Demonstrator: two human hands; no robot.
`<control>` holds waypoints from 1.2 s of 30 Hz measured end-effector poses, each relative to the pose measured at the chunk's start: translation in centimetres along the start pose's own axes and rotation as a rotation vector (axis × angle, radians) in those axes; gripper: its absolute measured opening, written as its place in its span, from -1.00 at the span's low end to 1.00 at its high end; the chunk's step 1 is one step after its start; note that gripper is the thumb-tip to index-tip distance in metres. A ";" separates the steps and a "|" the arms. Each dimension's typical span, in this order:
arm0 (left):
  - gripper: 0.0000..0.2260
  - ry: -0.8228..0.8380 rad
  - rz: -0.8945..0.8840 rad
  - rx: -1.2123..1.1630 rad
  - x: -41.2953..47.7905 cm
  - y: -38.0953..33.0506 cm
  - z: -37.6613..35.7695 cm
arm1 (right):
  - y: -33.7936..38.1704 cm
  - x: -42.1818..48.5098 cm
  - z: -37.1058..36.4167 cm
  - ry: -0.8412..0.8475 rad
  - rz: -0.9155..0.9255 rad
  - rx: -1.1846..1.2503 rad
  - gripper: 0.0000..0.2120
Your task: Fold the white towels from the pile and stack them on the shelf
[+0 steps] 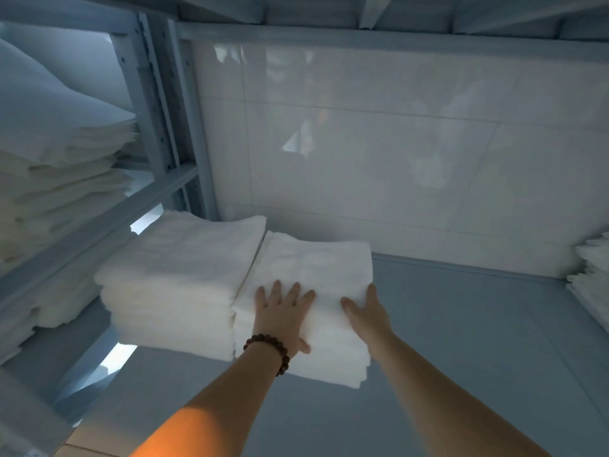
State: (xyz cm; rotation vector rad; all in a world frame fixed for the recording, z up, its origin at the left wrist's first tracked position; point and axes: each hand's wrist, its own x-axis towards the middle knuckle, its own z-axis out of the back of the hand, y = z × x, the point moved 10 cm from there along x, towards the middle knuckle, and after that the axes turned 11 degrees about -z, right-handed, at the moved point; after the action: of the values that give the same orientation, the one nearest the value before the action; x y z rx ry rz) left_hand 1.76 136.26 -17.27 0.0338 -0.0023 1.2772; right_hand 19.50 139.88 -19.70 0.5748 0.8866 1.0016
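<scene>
Stacking step: the left hand point(284, 313) and right hand point(366, 312), fingers straight, press the stack of folded white terry towels point(316, 262) onto the grey metal shelf point(478, 341). Next, probably, squaring its edges.

I see bare shelf point(468, 331) open right of the middle stack point(316, 258), as far as the towels point(591, 275) at the right edge. The left stack point(184, 258) touches the middle one, no gap. The wall point(395, 143) closes the back, and a beam point(362, 36) runs overhead. The front is open.
</scene>
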 end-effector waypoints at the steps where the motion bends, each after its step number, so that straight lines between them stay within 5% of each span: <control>1: -0.05 -0.010 0.009 0.008 0.2 0.0 0.0 | 0.2 0.3 -0.1 0.018 0.009 -0.013 -0.33; 6: 0.06 -0.117 -0.014 0.086 -0.9 -0.4 0.2 | -0.1 -2.0 1.0 0.230 0.189 0.206 -0.35; 10: 0.15 -0.399 -0.268 0.166 -3.6 -4.8 0.9 | -5.6 -2.9 -0.1 0.385 0.136 0.301 -0.57; 15: -0.32 -0.668 -0.544 0.248 -5.1 -12.8 -2.0 | -7.6 -3.6 -2.4 0.497 -0.121 0.880 -0.38; 18: -0.38 -0.693 -0.636 0.355 -3.9 -14.9 -4.6 | -6.3 -3.1 -3.0 0.513 -0.146 1.064 -0.34; 23: -0.54 -0.762 -0.619 0.362 -2.5 -13.4 -5.6 | -6.7 -2.9 -4.8 0.605 -0.103 0.948 -0.22; 32: -0.49 -0.816 -0.627 0.316 -4.4 -13.5 -4.1 | -7.3 -1.1 -3.5 0.462 0.025 0.761 -0.45; 36: -0.48 -0.835 -0.373 0.192 -3.5 -10.3 2.3 | -5.1 0.6 0.1 0.298 0.040 0.835 -0.58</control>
State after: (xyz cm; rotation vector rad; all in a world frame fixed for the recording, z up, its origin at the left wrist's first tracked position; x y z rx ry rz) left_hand 10.67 129.83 -15.33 0.6988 -0.5662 0.8124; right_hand 22.15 138.17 -23.72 1.1621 1.5797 0.7301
